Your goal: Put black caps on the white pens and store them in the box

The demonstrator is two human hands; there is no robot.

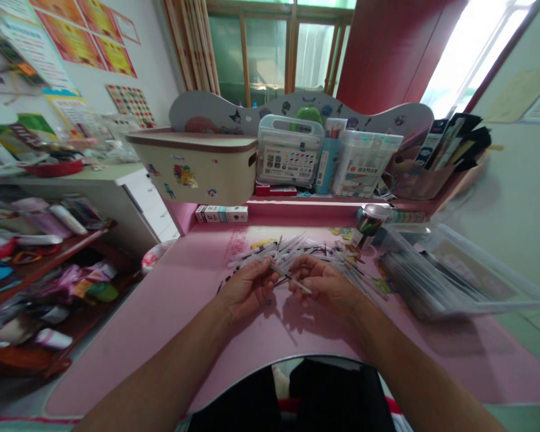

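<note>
Over the pink desk, my left hand (251, 288) and my right hand (324, 287) face each other with fingers curled. Between them lies a slim pale stick with a dark section, which looks like a pen refill (299, 283). My left fingers pinch its upper left end; the right fingers close around its other end. Just beyond both hands spreads a loose pile of similar thin refills (292, 245), clear or white with dark parts. My hands hide part of that pile. On the desk below, a faint thin stick (288, 326) lies near the hands' shadow.
A clear plastic bin (490, 282) holding many thin dark sticks stands at right. A can (369, 225) is beside it. Along the back shelf are a lidded cream box (198, 171), marker cases (290, 153) and a pen holder (423, 180). A small box (222, 213) sits underneath.
</note>
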